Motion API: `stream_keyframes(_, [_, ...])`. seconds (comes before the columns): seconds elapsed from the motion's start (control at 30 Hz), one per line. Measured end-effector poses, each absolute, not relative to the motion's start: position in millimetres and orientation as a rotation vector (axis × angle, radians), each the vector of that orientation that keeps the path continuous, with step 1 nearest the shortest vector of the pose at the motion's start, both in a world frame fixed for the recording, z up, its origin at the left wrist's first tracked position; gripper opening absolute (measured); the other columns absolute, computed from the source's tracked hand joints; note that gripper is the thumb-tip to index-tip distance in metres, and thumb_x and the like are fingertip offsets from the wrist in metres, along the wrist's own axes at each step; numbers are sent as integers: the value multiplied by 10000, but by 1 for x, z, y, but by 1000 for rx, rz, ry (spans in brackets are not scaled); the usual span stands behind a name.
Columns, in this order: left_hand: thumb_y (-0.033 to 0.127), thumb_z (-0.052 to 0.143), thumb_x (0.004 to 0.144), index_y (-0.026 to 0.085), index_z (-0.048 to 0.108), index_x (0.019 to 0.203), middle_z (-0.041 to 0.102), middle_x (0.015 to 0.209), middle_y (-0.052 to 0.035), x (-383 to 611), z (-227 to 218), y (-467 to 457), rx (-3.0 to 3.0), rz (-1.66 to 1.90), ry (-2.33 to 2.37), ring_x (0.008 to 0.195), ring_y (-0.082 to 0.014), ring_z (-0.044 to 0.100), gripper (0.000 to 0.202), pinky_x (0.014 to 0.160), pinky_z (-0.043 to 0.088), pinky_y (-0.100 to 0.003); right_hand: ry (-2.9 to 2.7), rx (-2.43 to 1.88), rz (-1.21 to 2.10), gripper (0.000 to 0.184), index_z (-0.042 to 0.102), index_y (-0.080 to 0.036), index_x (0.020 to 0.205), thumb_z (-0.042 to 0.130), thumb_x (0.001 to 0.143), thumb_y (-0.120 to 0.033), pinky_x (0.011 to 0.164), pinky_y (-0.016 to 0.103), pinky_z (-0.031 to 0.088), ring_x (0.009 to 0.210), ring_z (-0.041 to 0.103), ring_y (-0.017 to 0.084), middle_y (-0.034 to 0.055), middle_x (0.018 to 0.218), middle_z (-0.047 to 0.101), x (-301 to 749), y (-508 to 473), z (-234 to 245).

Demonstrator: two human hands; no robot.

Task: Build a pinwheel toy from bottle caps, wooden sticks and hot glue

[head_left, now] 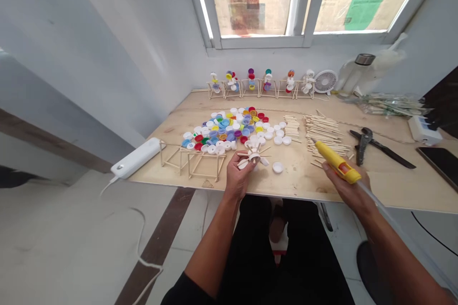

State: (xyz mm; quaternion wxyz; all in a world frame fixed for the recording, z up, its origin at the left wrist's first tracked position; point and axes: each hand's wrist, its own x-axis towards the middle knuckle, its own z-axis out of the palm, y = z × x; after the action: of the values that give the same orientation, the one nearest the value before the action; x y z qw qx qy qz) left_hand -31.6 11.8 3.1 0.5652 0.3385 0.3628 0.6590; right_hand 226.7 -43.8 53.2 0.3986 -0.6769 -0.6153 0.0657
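My left hand is closed around a small wheel of white bottle caps and wooden sticks, held just above the near edge of the table. Its sticks fan outward from a white cap in the middle. In my right hand is a yellow glue gun, its nozzle pointing up and left, apart from the wheel. A long clear glue stick trails out of its back end. One loose white cap lies right of the wheel. Behind it spreads a pile of coloured bottle caps.
Two stick frames stand at the front left, near a white power strip. Wooden sticks, pliers and a black-handled knife lie right. Finished-looking cap wheels on frames line the back beside a small fan.
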Motion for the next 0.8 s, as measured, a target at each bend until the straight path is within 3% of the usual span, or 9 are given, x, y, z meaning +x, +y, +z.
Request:
stream_keyframes(0.3, [248, 834, 537, 179, 600, 865, 662, 751, 10, -31, 1, 13, 810, 1566, 849, 663, -103, 606, 409, 625, 419, -199, -1701, -1891, -293, 343, 489, -230, 760, 491, 803, -570, 598, 297, 368, 662, 541, 190, 56, 731, 577, 344, -36, 43])
stream_keyframes(0.4, [249, 835, 537, 181, 600, 869, 663, 756, 11, -30, 2, 13, 813, 1567, 849, 685, -108, 615, 413, 646, 425, -204, -1766, -1971, -292, 338, 503, -234, 780, 459, 807, -568, 610, 321, 367, 755, 562, 231, 95, 795, 603, 371, -27, 37])
stream_keyframes(0.63, [246, 835, 540, 182, 594, 875, 658, 754, 14, -30, 3, 13, 808, 1559, 861, 663, -96, 604, 417, 631, 419, -197, -2093, -2004, -129, 146, 582, -201, 838, 520, 747, -297, 764, 375, 391, 903, 549, 269, 171, 992, 638, 411, -9, 28])
stream_keyframes(0.8, [251, 840, 523, 179, 589, 858, 654, 748, 10, -30, 4, 13, 811, 1561, 876, 638, -96, 590, 426, 601, 410, -197, -2158, -2099, -80, 340, 633, -157, 1003, 568, 709, -315, 796, 399, 395, 948, 552, 282, 209, 1073, 626, 423, -2, 29])
